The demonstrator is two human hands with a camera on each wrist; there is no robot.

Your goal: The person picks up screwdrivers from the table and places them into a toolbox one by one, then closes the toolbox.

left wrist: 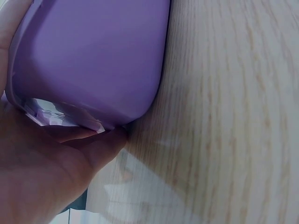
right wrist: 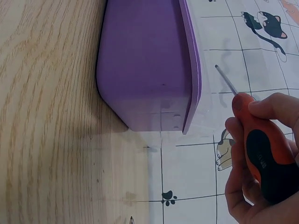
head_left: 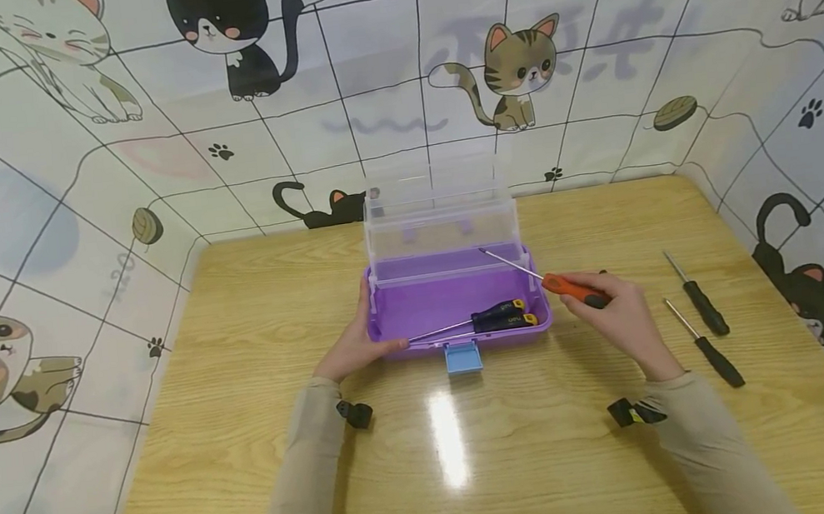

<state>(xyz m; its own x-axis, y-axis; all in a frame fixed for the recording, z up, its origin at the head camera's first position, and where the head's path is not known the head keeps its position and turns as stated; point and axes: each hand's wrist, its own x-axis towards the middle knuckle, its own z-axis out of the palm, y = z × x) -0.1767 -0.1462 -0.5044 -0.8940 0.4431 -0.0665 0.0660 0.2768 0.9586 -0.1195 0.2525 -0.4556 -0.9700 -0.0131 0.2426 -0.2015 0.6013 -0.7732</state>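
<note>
A purple toolbox point(head_left: 416, 300) sits on the table, its clear lid point(head_left: 447, 232) raised at the back and a light blue latch point(head_left: 464, 359) hanging in front. My left hand point(head_left: 352, 345) grips the box's left end, thumb along the front rim and fingers around the side. In my right hand point(head_left: 622, 314) is a red-and-black screwdriver point(head_left: 564, 284), held by its handle above the box's right end, shaft pointing up and left in the head view. Two black-handled screwdrivers with yellow ends, one point(head_left: 496, 312) behind the other point(head_left: 505, 323), lie inside along the front wall.
To the right of my right hand, two more black-handled screwdrivers, one farther back point(head_left: 705, 306) and one nearer point(head_left: 719, 360), lie on the wooden table point(head_left: 251, 307). A cat-patterned covering point(head_left: 381, 109) rises behind the table and along both sides.
</note>
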